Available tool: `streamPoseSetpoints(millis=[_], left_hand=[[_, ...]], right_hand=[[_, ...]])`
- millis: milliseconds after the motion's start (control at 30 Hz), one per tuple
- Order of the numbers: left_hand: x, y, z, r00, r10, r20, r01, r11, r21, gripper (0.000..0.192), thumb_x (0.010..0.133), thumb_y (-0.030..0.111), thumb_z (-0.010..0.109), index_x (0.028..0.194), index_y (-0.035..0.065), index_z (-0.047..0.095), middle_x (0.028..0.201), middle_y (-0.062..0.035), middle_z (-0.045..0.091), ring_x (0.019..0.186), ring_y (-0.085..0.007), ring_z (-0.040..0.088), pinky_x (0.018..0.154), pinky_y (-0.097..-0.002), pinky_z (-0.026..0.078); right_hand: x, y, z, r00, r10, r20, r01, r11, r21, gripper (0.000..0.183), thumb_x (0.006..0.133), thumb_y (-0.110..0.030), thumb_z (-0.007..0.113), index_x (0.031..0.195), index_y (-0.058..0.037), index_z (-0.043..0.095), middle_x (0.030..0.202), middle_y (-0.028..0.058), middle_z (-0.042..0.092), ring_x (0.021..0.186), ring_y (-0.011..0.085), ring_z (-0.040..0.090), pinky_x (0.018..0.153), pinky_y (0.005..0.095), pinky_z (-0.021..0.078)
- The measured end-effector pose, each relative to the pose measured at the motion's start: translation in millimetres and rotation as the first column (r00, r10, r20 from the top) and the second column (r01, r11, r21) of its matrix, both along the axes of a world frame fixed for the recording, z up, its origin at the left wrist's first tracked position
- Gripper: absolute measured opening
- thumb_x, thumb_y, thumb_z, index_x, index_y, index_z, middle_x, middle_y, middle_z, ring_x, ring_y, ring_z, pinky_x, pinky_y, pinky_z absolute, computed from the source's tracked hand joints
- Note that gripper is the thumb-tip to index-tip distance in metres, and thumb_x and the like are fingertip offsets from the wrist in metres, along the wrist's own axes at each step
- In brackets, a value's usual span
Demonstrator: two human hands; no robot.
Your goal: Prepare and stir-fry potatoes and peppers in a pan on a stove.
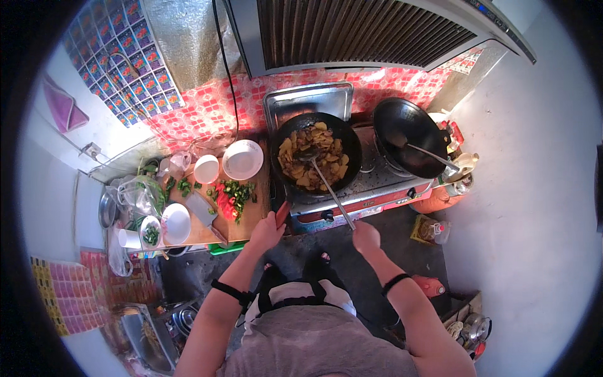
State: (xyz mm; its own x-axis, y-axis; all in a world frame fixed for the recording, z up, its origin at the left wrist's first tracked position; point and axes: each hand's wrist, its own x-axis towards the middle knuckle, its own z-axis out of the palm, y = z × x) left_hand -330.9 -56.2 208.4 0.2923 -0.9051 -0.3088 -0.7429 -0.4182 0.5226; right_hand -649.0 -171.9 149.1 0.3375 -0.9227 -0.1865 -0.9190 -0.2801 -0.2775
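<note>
My left hand (267, 232) is closed around the red handle (282, 214) at the near left side of a black wok (354, 146). The wok sits on the left burner, filled with browned potato slices (301, 176) and darker bits. In my right hand (366, 238) is the end of a long metal spatula (332, 193). Its blade rests among the potato slices near the wok's middle, partly covered by food. A second black wok (414, 118) stands tilted on the right burner with a metal ladle (431, 155) lying in it.
A wooden cutting board (252, 226) at left bears a cleaver (201, 208), chopped red peppers (225, 200), green peppers (241, 188) and white bowls (242, 160). The gas stove (372, 188) has front knobs. A range hood (362, 37) hangs above. Bottles (464, 167) stand at right.
</note>
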Motion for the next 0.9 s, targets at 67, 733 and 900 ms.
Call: streamPoseSetpoints(millis=[67, 733, 900], left_hand=[[2.8, 2.2, -3.4, 1.0, 0.01, 0.0, -0.01, 1.0, -0.003, 0.04, 0.091, 0.035, 0.062, 0.104, 0.0001, 0.047, 0.087, -0.0296, 0.066, 0.082, -0.048, 0.064, 0.072, -0.0558, 0.051], [9.4, 5.3, -21.4, 1.0, -0.019, -0.011, 0.019, 0.998, -0.057, 0.041, 0.091, 0.036, 0.062, 0.102, -0.0003, 0.046, 0.087, -0.0302, 0.065, 0.084, -0.05, 0.063, 0.074, -0.0568, 0.05], [7.0, 1.8, -16.7, 1.0, -0.019, -0.025, 0.018, 0.999, -0.04, 0.041, 0.091, 0.036, 0.063, 0.102, -0.0006, 0.046, 0.086, -0.0302, 0.065, 0.083, -0.0497, 0.063, 0.073, -0.0564, 0.05]], right_hand=[[33.3, 5.6, -13.5, 0.997, 0.071, -0.02, -0.071, 0.997, 0.005, 0.033, 0.097, -0.038, 0.052, 0.097, -0.0077, 0.065, 0.085, 0.0156, 0.067, 0.088, 0.0375, 0.067, 0.078, 0.0454, 0.0545], [88.9, -7.5, -101.7, 0.951, 0.187, -0.247, -0.219, 0.97, -0.107, 0.035, 0.097, -0.039, 0.053, 0.093, -0.0049, 0.055, 0.09, 0.0175, 0.066, 0.075, 0.0362, 0.07, 0.066, 0.0466, 0.0579], [85.5, -8.8, -89.5, 0.93, 0.223, -0.293, -0.275, 0.95, -0.148, 0.04, 0.096, -0.043, 0.055, 0.092, -0.0041, 0.057, 0.093, 0.0159, 0.067, 0.079, 0.0345, 0.071, 0.067, 0.0456, 0.0578]])
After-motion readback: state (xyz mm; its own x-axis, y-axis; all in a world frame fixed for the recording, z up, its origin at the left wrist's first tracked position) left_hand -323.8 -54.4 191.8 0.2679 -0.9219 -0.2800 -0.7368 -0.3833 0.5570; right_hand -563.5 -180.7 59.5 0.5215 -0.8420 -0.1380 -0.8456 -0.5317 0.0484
